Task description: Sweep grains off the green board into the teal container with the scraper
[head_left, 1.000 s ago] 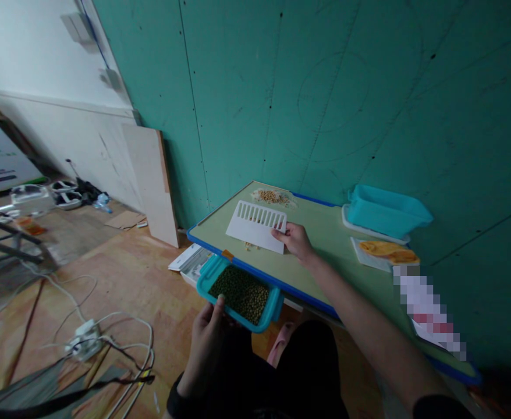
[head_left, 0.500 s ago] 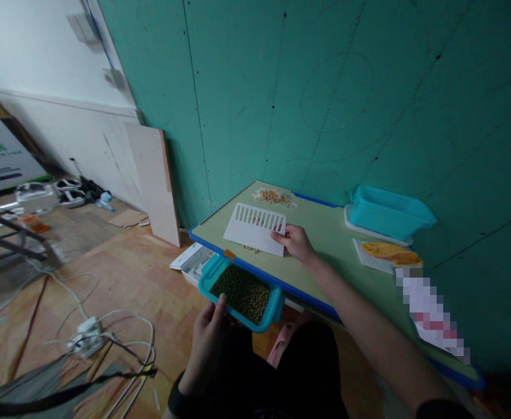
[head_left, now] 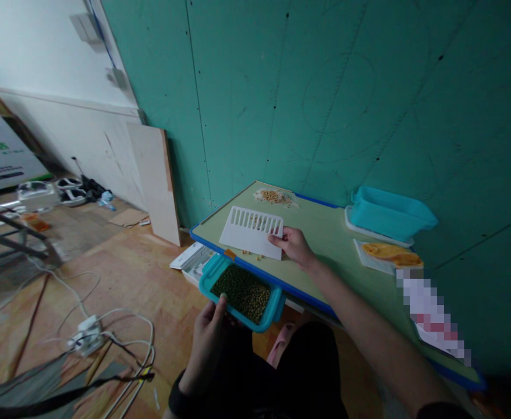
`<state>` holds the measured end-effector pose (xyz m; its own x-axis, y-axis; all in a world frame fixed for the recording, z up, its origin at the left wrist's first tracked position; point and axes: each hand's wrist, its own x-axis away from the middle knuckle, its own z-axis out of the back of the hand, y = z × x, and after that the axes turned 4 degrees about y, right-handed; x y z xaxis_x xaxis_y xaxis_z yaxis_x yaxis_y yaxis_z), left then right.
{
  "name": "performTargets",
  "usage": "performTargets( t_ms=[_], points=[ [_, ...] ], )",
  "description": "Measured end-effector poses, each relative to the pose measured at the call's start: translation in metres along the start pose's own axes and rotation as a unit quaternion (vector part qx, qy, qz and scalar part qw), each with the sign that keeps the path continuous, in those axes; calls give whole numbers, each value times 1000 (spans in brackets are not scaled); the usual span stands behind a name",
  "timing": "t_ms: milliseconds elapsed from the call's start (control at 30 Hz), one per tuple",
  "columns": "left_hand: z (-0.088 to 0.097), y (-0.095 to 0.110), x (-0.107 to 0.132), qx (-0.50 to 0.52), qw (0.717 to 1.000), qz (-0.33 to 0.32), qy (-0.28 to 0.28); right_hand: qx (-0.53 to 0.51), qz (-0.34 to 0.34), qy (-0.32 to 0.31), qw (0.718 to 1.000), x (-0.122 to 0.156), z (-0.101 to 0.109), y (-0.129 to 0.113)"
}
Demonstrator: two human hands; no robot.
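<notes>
My left hand (head_left: 212, 326) grips the near rim of a turquoise plastic container (head_left: 275, 308), thumb over the edge. Inside it lie dark green beans (head_left: 233, 285) and, towards the right, tan beans (head_left: 258, 301). The container sits just below the table's front edge. My right hand (head_left: 297, 247) is closed on the right side of a white slotted scraper (head_left: 249, 240), its solid edge towards me. A few tan beans (head_left: 247, 252) lie along that edge on the table. Farther back is a small pile of tan beans (head_left: 273, 196) on a pale patch.
On the right of the green, blue-edged table (head_left: 334, 233) stand an open turquoise bin (head_left: 390, 214) on a white lid, a folded yellow cloth (head_left: 390, 254) and a blurred-out packet (head_left: 432, 317). A green wall (head_left: 247, 87) rises behind. Cables and a power strip (head_left: 87, 334) lie on the floor.
The scraper in my right hand has moved slightly left and towards me. The loose beans by its near edge have shifted closer to the table's front edge. My left hand and container stay put.
</notes>
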<state>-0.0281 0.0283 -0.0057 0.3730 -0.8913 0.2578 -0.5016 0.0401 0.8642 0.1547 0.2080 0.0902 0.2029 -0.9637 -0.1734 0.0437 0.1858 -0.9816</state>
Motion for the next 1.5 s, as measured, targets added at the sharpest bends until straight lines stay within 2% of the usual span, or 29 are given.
performTargets(
  t_ms=[200, 633, 867, 967, 1133, 1300, 1400, 1500],
  points=[
    [2, -5, -3, 37, 999, -1, -14, -5, 1, -12, 1000, 1, -3, 1],
    [-4, 6, 2, -3, 1000, -4, -9, 3, 0, -27, 1000, 6, -3, 3],
    [-6, 7, 3, 14, 1000, -1, -12, 9, 4, -28, 1000, 10, -2, -3],
    [-7, 8, 4, 8, 1000, -6, -2, 16, 5, -33, 999, 11, -2, -4],
    [-6, 8, 5, -22, 999, -23, 44, 14, 11, -36, 999, 11, -1, -3],
    [-6, 9, 4, -24, 998, -23, 45, 23, 18, -38, 999, 9, -1, -5],
    [-6, 10, 3, -24, 999, -22, 39, 36, 27, -32, 998, 9, 4, -13],
    [-6, 11, 3, -24, 999, -22, 33, 52, 35, 1, 998, 19, 18, -25]
  ],
)
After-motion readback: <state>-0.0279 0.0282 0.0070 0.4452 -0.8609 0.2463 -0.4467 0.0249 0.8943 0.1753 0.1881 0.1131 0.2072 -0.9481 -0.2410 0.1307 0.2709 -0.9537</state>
